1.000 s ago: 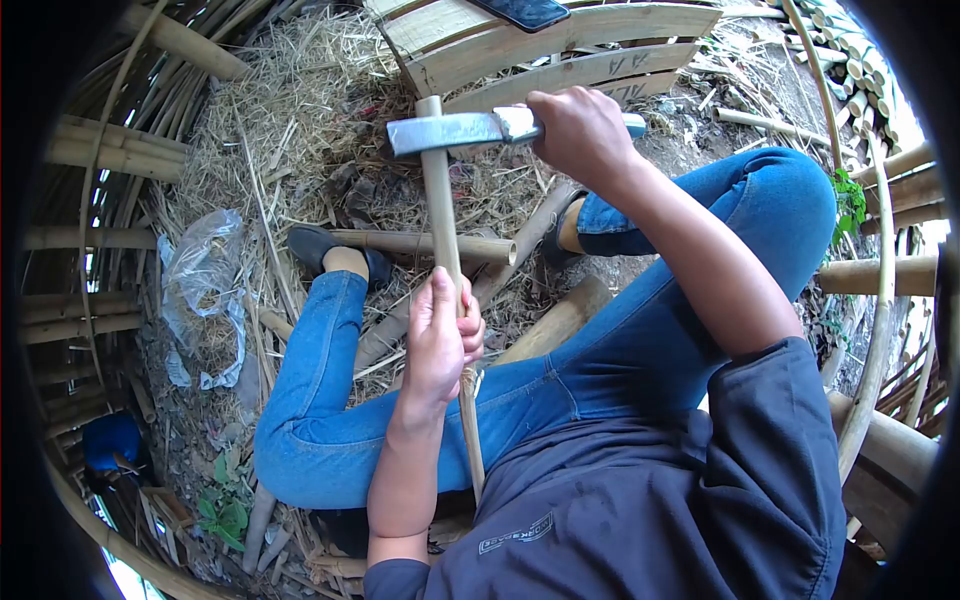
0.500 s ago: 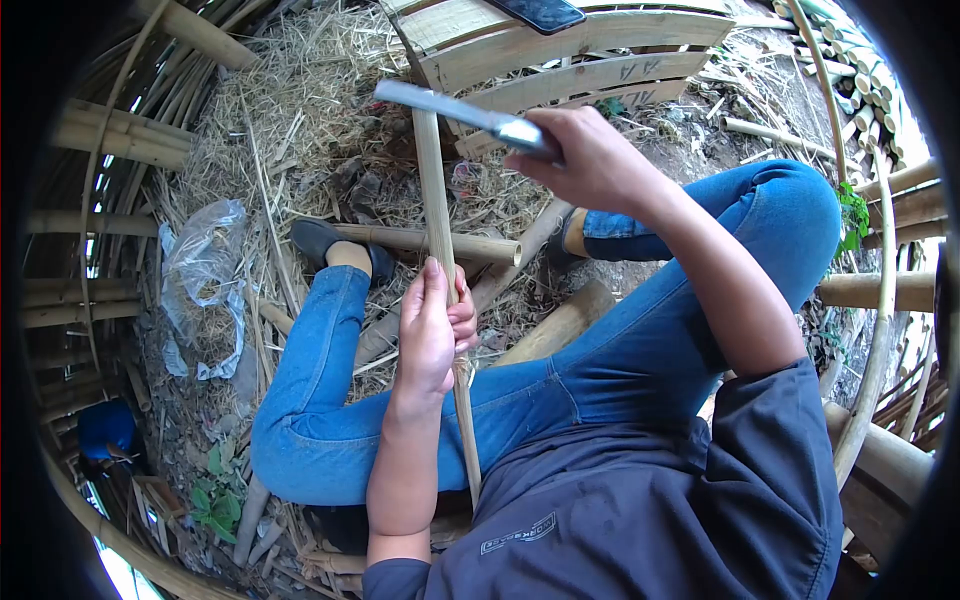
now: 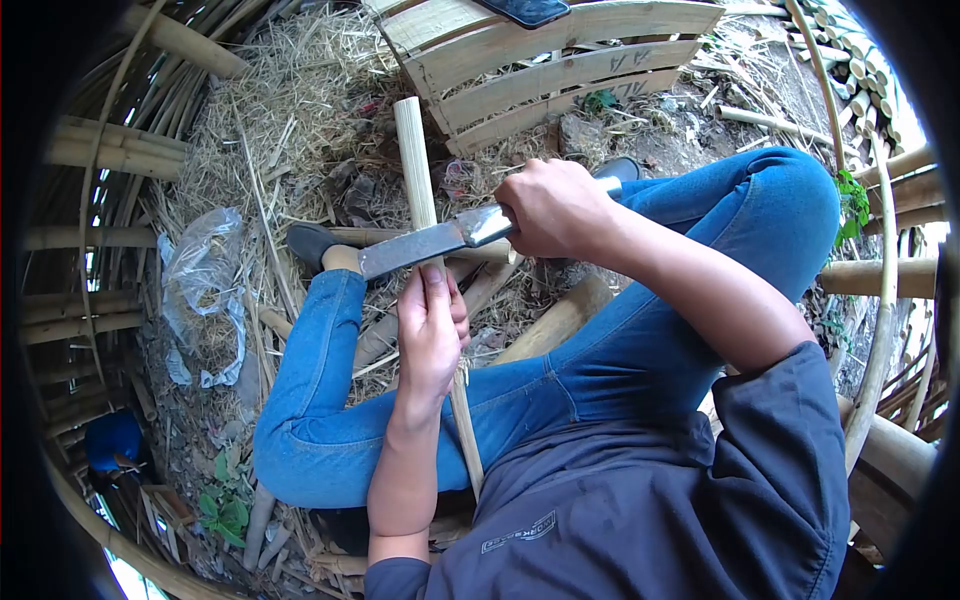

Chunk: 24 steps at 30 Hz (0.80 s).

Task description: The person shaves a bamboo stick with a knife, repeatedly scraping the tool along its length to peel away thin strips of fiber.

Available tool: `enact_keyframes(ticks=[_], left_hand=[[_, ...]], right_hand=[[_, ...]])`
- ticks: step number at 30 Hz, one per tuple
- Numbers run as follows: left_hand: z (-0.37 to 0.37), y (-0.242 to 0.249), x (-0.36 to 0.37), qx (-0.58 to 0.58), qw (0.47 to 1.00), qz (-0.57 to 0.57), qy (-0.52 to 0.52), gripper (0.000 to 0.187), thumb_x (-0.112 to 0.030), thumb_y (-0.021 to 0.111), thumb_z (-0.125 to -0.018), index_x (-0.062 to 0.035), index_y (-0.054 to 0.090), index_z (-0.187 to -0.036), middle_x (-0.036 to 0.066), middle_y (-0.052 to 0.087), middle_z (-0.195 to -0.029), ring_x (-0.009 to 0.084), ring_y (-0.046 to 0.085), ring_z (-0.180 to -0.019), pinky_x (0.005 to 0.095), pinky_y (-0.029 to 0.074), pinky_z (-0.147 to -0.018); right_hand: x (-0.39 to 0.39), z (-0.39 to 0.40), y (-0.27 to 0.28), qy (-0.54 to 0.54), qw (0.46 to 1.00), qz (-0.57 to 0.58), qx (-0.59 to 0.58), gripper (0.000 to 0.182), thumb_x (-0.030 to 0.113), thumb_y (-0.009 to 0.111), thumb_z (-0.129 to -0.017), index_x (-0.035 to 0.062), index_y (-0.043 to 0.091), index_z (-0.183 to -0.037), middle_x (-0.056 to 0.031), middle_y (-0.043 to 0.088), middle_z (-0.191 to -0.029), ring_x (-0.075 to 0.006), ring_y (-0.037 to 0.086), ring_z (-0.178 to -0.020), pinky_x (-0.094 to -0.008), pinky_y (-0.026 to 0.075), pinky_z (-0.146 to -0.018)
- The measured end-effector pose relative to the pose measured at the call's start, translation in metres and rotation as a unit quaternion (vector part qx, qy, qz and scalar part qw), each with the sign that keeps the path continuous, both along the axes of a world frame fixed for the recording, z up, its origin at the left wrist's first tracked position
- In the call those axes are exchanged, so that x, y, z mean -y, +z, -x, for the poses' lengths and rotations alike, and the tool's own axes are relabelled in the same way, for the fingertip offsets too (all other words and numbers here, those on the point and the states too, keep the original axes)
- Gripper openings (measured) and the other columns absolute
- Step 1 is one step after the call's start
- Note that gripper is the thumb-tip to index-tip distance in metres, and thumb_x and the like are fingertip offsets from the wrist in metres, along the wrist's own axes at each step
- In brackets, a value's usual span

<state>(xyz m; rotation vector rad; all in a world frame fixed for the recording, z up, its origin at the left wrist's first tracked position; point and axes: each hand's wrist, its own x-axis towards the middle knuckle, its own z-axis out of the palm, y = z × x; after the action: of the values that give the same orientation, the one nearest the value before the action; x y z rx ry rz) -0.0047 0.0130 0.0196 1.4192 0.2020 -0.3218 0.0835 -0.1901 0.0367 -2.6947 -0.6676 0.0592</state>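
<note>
A long split bamboo strip (image 3: 415, 165) runs from between my legs up toward the wooden crate. My left hand (image 3: 431, 325) is closed around its middle, thumb on top. In my right hand (image 3: 558, 208) is the handle of a broad-bladed knife (image 3: 415, 250). The blade lies across the strip just above my left thumb, its flat side facing up and its tip pointing left. Part of the knife's handle is hidden by my right fingers.
A slatted wooden crate (image 3: 560, 55) with a phone (image 3: 528, 10) on top stands ahead. Bamboo poles (image 3: 570, 320) lie by my legs. Clear plastic (image 3: 205, 275) rests on straw at left, and cut bamboo (image 3: 865, 70) is piled at far right.
My right hand has brought the knife down along the strip, from its upper end to just above my left hand. My left hand keeps its hold.
</note>
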Motion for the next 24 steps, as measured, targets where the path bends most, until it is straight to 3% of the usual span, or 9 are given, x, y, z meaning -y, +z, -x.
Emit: enact_keyframes(ticks=[4, 5, 11, 17, 18, 21, 22, 24], left_hand=[[0.004, -0.001, 0.003, -0.003, 1.0, 0.0, -0.004, 0.032, -0.039, 0.037, -0.112, -0.0135, 0.045, -0.093, -0.008, 0.033, -0.063, 0.0003, 0.025, -0.047, 0.0193, 0.02, -0.041], [0.005, -0.001, 0.004, -0.004, 1.0, 0.003, -0.008, 0.032, -0.039, 0.037, -0.112, -0.0136, 0.045, -0.093, -0.008, 0.033, -0.063, 0.0003, 0.025, -0.047, 0.0192, 0.02, -0.04], [0.004, -0.001, 0.006, -0.021, 0.999, 0.017, -0.018, 0.029, -0.035, 0.037, -0.112, -0.0125, 0.045, -0.095, -0.008, 0.035, -0.065, 0.0005, 0.026, -0.047, 0.0183, 0.021, -0.041], [-0.005, 0.008, -0.007, -0.036, 0.993, 0.111, -0.031, 0.02, -0.024, 0.043, -0.109, -0.0063, 0.052, -0.113, -0.003, 0.043, -0.076, 0.0028, 0.038, -0.06, 0.019, 0.034, -0.051], [-0.008, 0.007, -0.014, -0.029, 0.992, 0.107, -0.061, 0.022, -0.019, 0.048, -0.107, -0.003, 0.052, -0.122, 0.0, 0.048, -0.082, 0.0055, 0.044, -0.066, 0.0216, 0.042, -0.058], [-0.009, 0.004, -0.022, -0.002, 0.993, 0.036, -0.114, 0.026, -0.013, 0.052, -0.105, 0.0007, 0.051, -0.127, 0.002, 0.053, -0.086, 0.0084, 0.049, -0.068, 0.0246, 0.047, -0.063], [-0.012, 0.001, -0.03, -0.003, 0.99, 0.042, -0.135, 0.03, -0.01, 0.054, -0.104, 0.0038, 0.051, -0.131, 0.005, 0.059, -0.091, 0.0115, 0.056, -0.074, 0.0275, 0.053, -0.072], [-0.014, 0.002, -0.035, -0.001, 0.99, 0.035, -0.138, 0.03, -0.011, 0.055, -0.104, 0.0045, 0.052, -0.13, 0.008, 0.064, -0.095, 0.0139, 0.063, -0.08, 0.0291, 0.056, -0.076]], right_hand=[[0.0, -0.01, -0.005, -0.044, 0.998, -0.017, 0.044, 0.014, 0.014, 0.071, -0.066, 0.0044, 0.072, -0.075, -0.0209, 0.068, -0.07, -0.0393, 0.07, -0.068, -0.0474, 0.058, -0.067], [0.005, -0.015, -0.002, -0.056, 0.997, -0.027, 0.037, 0.012, 0.014, 0.066, -0.072, 0.0054, 0.074, -0.076, -0.0211, 0.07, -0.071, -0.0394, 0.071, -0.068, -0.0474, 0.059, -0.066], [0.013, -0.03, -0.007, -0.083, 0.994, -0.024, 0.065, 0.012, 0.015, 0.069, -0.07, 0.0058, 0.075, -0.076, -0.0208, 0.07, -0.073, -0.0388, 0.071, -0.07, -0.0464, 0.059, -0.07], [0.018, -0.031, 0.005, -0.086, 0.994, -0.055, 0.027, 0.016, 0.015, 0.068, -0.072, 0.0051, 0.074, -0.083, -0.0195, 0.072, -0.079, -0.0374, 0.071, -0.076, -0.0458, 0.058, -0.075], [0.018, -0.028, 0.008, -0.093, 0.992, -0.08, 0.019, 0.017, 0.016, 0.068, -0.074, 0.0049, 0.074, -0.086, -0.02, 0.072, -0.081, -0.0381, 0.071, -0.078, -0.0464, 0.057, -0.077], [0.02, -0.021, 0.013, -0.082, 0.984, -0.152, 0.033, 0.013, 0.015, 0.07, -0.08, 0.0021, 0.073, -0.084, -0.0208, 0.067, -0.072, -0.0388, 0.067, -0.07, -0.0444, 0.055, -0.068], [0.02, -0.02, 0.017, -0.084, 0.985, -0.149, 0.02, 0.014, 0.015, 0.07, -0.079, 0.0037, 0.074, -0.087, -0.0213, 0.068, -0.075, -0.0391, 0.068, -0.073, -0.0453, 0.056, -0.072], [0.022, -0.019, 0.026, -0.088, 0.986, -0.143, -0.007, 0.02, 0.015, 0.068, -0.077, 0.0068, 0.077, -0.094, -0.0222, 0.071, -0.083, -0.0397, 0.07, -0.079, -0.0471, 0.057, -0.079]])
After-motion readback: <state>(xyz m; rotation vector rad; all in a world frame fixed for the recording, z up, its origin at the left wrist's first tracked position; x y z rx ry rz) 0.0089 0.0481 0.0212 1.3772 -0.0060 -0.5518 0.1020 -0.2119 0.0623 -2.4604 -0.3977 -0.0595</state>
